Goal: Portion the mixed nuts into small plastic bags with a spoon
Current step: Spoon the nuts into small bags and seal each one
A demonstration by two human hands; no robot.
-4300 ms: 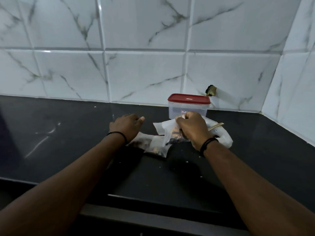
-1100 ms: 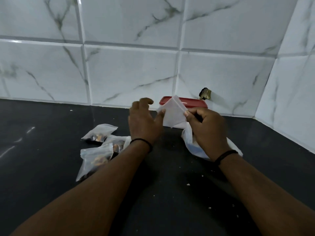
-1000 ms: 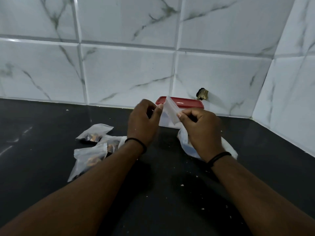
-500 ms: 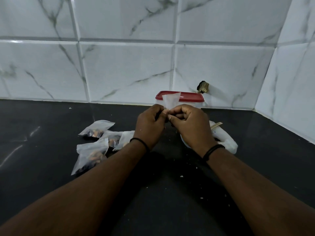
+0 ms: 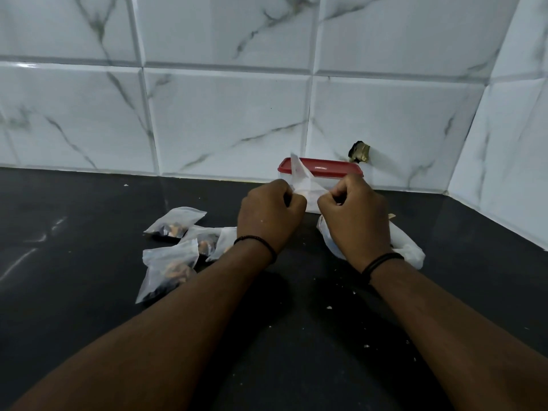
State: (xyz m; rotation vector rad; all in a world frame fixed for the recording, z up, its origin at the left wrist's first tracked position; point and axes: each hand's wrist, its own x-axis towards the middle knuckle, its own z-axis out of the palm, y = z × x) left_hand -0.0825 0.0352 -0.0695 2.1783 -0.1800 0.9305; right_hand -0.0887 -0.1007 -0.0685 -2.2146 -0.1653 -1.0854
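My left hand (image 5: 268, 216) and my right hand (image 5: 354, 215) each pinch one side of a small empty clear plastic bag (image 5: 302, 180), held above the counter and stretched between them. Several filled small bags of nuts (image 5: 172, 253) lie in a loose pile to the left of my left wrist. A larger white plastic bag (image 5: 407, 247) lies under and behind my right hand, with the tip of a wooden spoon handle (image 5: 391, 215) poking out beside it. The spoon's bowl is hidden.
A clear tub with a red lid (image 5: 326, 170) stands against the tiled wall behind my hands. The black counter (image 5: 89, 262) carries scattered crumbs. A tiled side wall (image 5: 510, 173) closes the right side. A dark hole (image 5: 359, 152) marks the back wall.
Since 4.3 s ago a filled bag joined the pile on the left and an empty bag was picked up. In the last half second my hands drew apart, stretching the bag.
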